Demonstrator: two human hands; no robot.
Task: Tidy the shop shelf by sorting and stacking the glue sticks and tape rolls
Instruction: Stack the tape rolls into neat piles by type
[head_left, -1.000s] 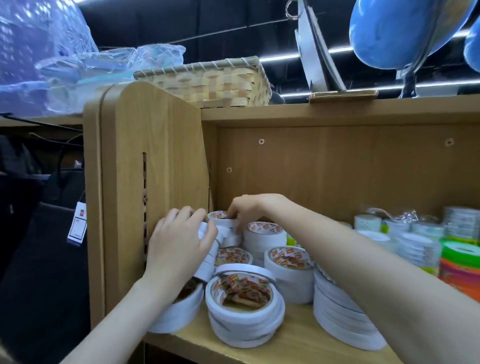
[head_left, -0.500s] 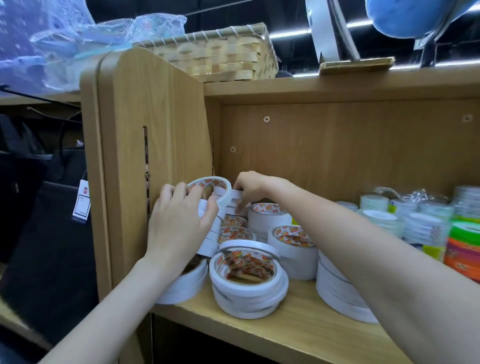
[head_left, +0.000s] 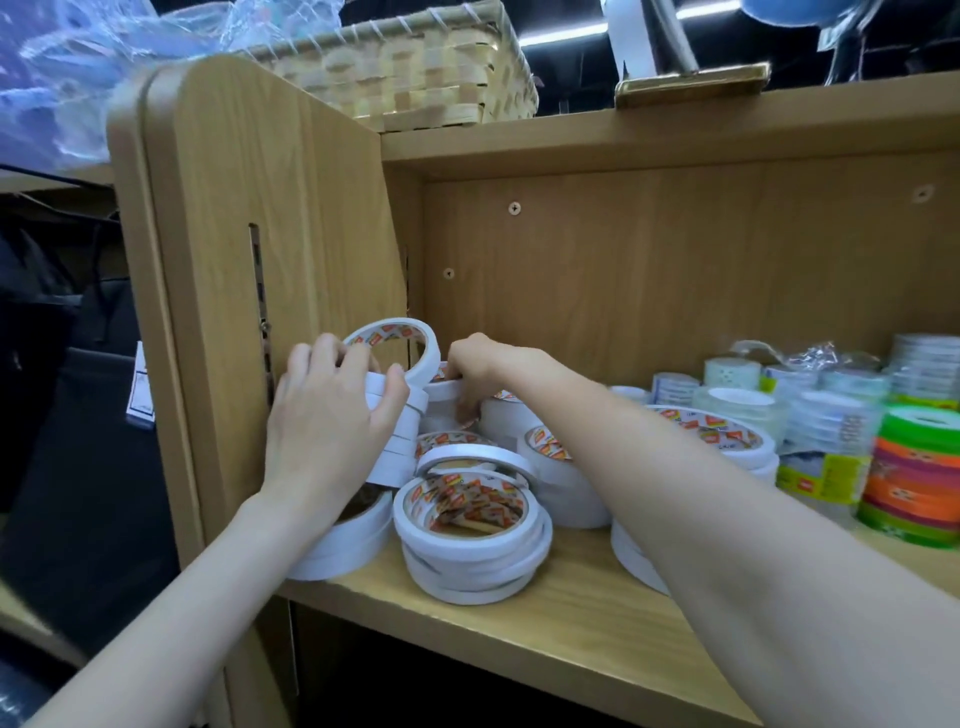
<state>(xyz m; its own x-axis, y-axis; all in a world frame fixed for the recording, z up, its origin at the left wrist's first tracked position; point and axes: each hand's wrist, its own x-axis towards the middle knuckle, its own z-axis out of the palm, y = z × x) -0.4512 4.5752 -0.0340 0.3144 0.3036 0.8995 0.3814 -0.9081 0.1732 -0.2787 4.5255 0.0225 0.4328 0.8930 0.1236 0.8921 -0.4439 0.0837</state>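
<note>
- The left hand (head_left: 332, 415) is spread wide, palm against the side of a tall stack of white tape rolls (head_left: 402, 431) by the left wall of the shelf; its fingers curl over the top of the stack and the thumb presses the near side.
- The top roll (head_left: 395, 345) of that stack sits tilted, its open ring facing up and forward; the left fingertips touch its rim.
- The right hand (head_left: 480, 364) reaches in behind, fingers bent down and pinching the edge of a white roll (head_left: 447, 389) just right of the tall stack; the hand hides how much of the roll it grips.
- The right forearm (head_left: 701, 509) crosses the shelf on a slant and covers part of the rolls behind it.
- In front of the hands lies a low stack of wide rolls (head_left: 472, 545) with red and orange print inside the core; a thin roll (head_left: 475, 460) leans on top of it.
- Under the left wrist lies another flat pile of rolls (head_left: 345, 540), touching the side panel (head_left: 270, 208).
- To the right, more white rolls (head_left: 722, 441); beyond them clear tape rolls (head_left: 831, 415) and a green and orange stack (head_left: 914, 478) near the right edge.
- All stand on the wooden shelf board (head_left: 519, 629); a woven basket (head_left: 415, 78) sits on top of the unit.
</note>
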